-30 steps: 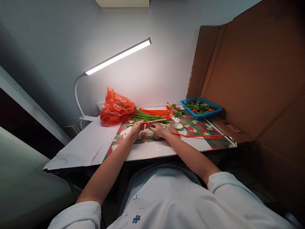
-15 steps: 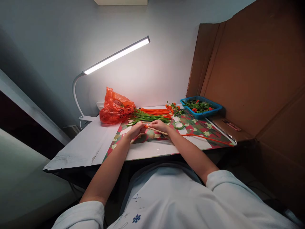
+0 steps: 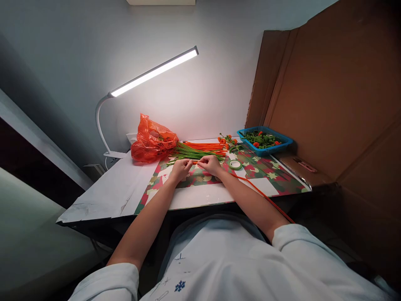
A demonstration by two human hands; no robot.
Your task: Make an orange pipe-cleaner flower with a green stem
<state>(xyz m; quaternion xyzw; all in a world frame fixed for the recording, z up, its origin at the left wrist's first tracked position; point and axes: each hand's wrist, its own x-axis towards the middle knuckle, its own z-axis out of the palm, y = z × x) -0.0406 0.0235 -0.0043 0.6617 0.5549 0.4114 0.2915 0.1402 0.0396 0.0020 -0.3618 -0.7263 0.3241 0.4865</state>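
The left hand [image 3: 182, 169] was found with its fingertips clamped on a small orange piece [image 3: 194, 162], and the right hand [image 3: 211, 164] pinched the same piece from the right, its fingertips close together. The pale stick, plain to the right of the fingers half a second earlier, could no longer be made out clearly. An orange strand [image 3: 249, 181], which had lain off to the right of the fingers, had swung nearer the body and ran along the right forearm [image 3: 250, 198]; whether it joined the pinched piece was hidden. In this inspector's judgement, the shift indicated that the strand was being turned about at the pinch. Green stems [image 3: 200, 153] lay just beyond the fingertips, and a tape roll [image 3: 231, 166] lay right of the right fingers, apart from them.
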